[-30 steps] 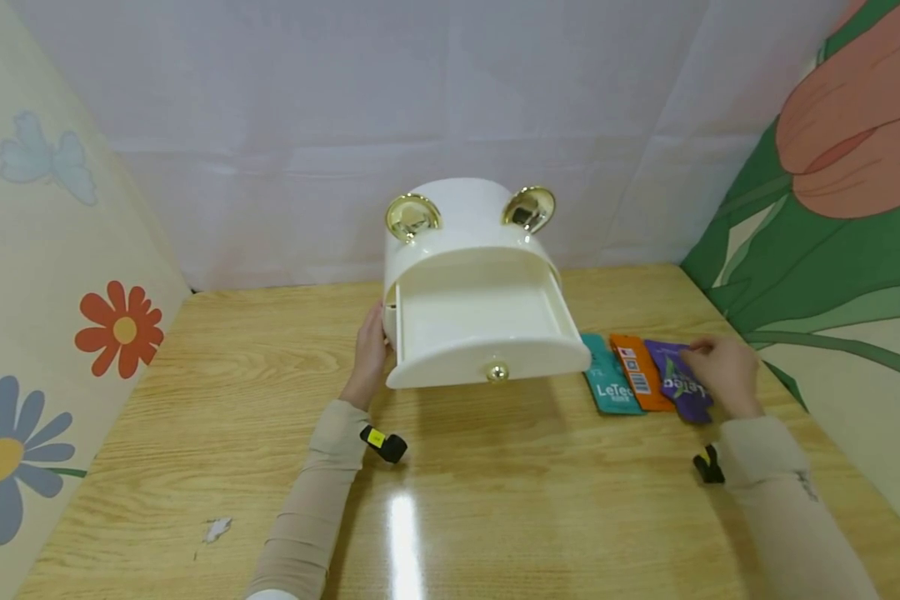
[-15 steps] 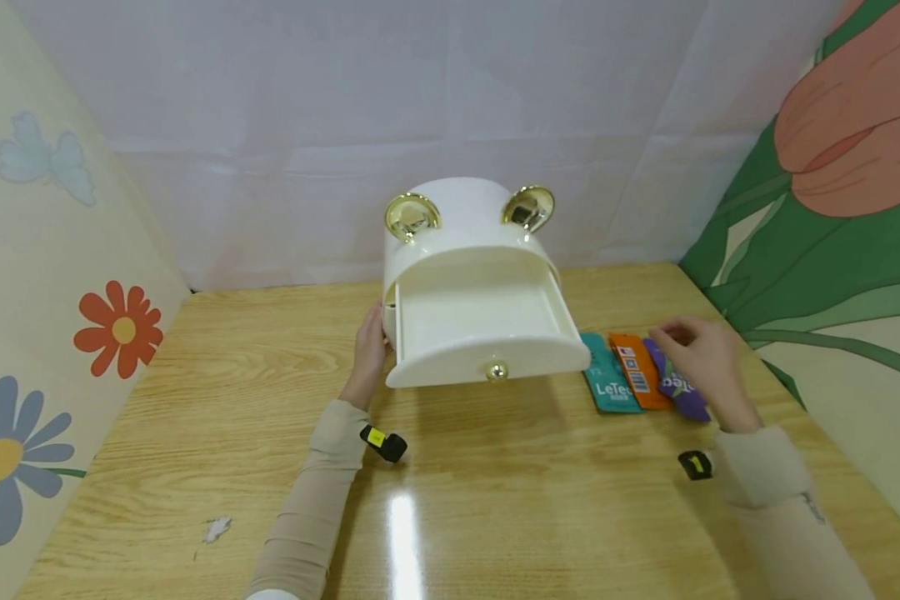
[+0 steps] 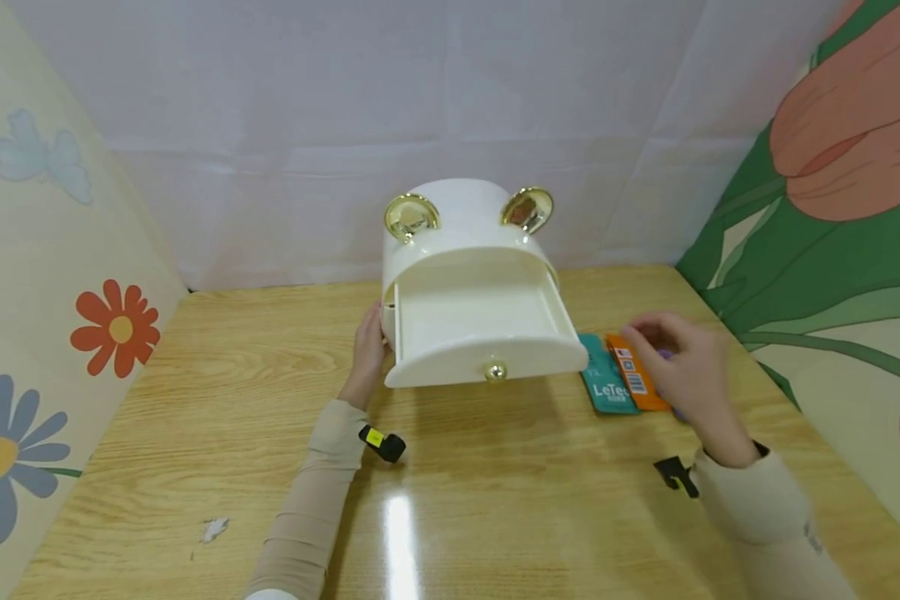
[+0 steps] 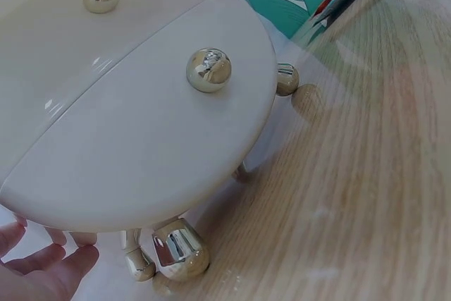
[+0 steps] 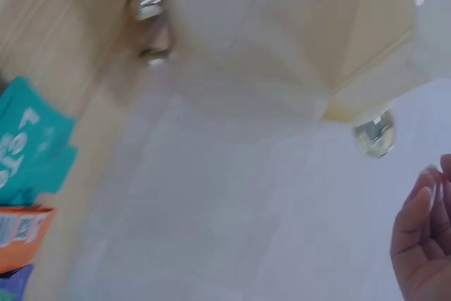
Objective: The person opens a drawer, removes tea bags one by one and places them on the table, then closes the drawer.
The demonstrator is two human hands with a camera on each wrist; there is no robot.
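A white storage box (image 3: 465, 212) with two gold ear shapes stands at the middle of the table. Its drawer (image 3: 487, 362) is pulled out, nothing visible inside, with a gold ball knob (image 4: 208, 70) on the front. My left hand (image 3: 366, 358) rests against the box's left side; in the left wrist view its fingers (image 4: 70, 262) show below the drawer front. My right hand (image 3: 686, 367), loosely curled with nothing seen in it, hovers over the packets at the right. Those are a teal packet (image 3: 609, 379), an orange packet (image 3: 641, 379) and a purple packet (image 5: 17, 283), mostly hidden in the head view.
The wooden table (image 3: 285, 333) meets a pale cloth backdrop (image 3: 285, 167) behind the box. Flower-painted panels (image 3: 120, 329) flank both sides. Gold ball feet (image 4: 182, 248) hold the box off the table. A torn white patch (image 3: 213, 530) marks the table's left front.
My right hand has left the purple packet and moved left, toward the orange one, now covering most of the purple. My left hand and the box have stayed in place.
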